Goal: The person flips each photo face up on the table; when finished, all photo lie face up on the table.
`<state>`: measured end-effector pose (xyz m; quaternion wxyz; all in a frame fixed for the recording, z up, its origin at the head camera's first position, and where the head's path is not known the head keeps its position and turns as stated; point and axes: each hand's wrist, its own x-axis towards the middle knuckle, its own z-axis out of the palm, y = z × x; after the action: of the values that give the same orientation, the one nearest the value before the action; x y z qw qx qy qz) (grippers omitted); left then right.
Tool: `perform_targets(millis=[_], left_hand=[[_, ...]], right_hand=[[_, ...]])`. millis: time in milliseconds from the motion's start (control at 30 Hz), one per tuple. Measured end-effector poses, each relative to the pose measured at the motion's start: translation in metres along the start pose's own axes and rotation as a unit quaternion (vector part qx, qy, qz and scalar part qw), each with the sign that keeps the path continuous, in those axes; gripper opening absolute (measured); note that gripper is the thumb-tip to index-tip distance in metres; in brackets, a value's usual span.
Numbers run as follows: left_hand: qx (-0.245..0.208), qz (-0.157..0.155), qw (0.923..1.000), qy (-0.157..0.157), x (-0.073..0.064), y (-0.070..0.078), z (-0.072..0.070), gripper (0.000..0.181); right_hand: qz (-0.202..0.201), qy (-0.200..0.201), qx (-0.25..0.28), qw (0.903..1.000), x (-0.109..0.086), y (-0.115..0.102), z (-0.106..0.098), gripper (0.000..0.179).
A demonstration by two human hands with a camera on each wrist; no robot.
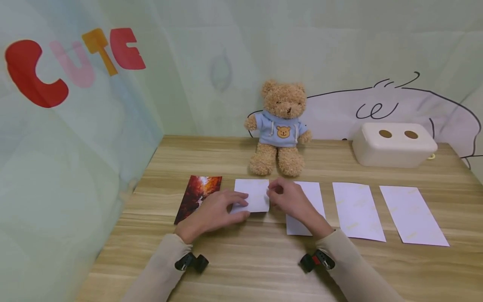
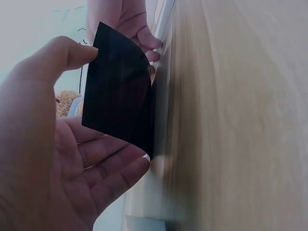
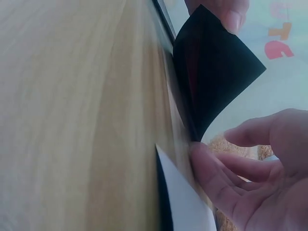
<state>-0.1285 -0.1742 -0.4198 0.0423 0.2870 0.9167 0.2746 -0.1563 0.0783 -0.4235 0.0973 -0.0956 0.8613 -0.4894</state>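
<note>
I take the step in hand to be turning over the white-backed photo card [image 1: 258,196], second from the left on the bench [image 1: 249,256], tilted with its near edge raised and its dark underside showing in both wrist views. My left hand [image 1: 215,212] holds its left side, thumb curled at a lifted corner; my right hand [image 1: 290,199] touches the right edge with bent fingers (whether they pinch, I can't tell). With the autumn photo [image 1: 198,188] beside it lying picture up, the next move probably calls for bringing that raised edge over gently, without creasing.
</note>
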Motion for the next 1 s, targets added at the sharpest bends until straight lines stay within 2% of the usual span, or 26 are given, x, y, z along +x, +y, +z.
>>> perform_targets(millis=[167, 400, 667, 867, 1000], left_hand=[[-0.011, 0.003, 0.9999, -0.001, 0.0001, -0.0006, -0.0003, 0.034], [-0.017, 0.0, 0.9998, -0.006, 0.0006, -0.0013, -0.0009, 0.036], [-0.011, 0.001, 0.9998, -0.017, 0.0006, 0.0004, -0.0026, 0.043], [0.012, 0.005, 0.9994, -0.031, 0.0005, 0.0013, -0.0028, 0.053], [0.014, 0.001, 0.9996, -0.023, 0.0013, 0.0023, -0.0014, 0.047]], right_hand=[[0.013, -0.028, -0.009, 0.9995, -0.0001, 0.0009, -0.0012, 0.02], [0.003, -0.042, -0.007, 0.9991, 0.0012, 0.0014, -0.0025, 0.024], [0.015, -0.043, 0.048, 0.9978, 0.0018, 0.0006, -0.0023, 0.029], [0.038, -0.055, 0.104, 0.9924, 0.0029, 0.0001, 0.0002, 0.032], [0.048, -0.046, 0.118, 0.9908, 0.0021, -0.0019, 0.0016, 0.033]])
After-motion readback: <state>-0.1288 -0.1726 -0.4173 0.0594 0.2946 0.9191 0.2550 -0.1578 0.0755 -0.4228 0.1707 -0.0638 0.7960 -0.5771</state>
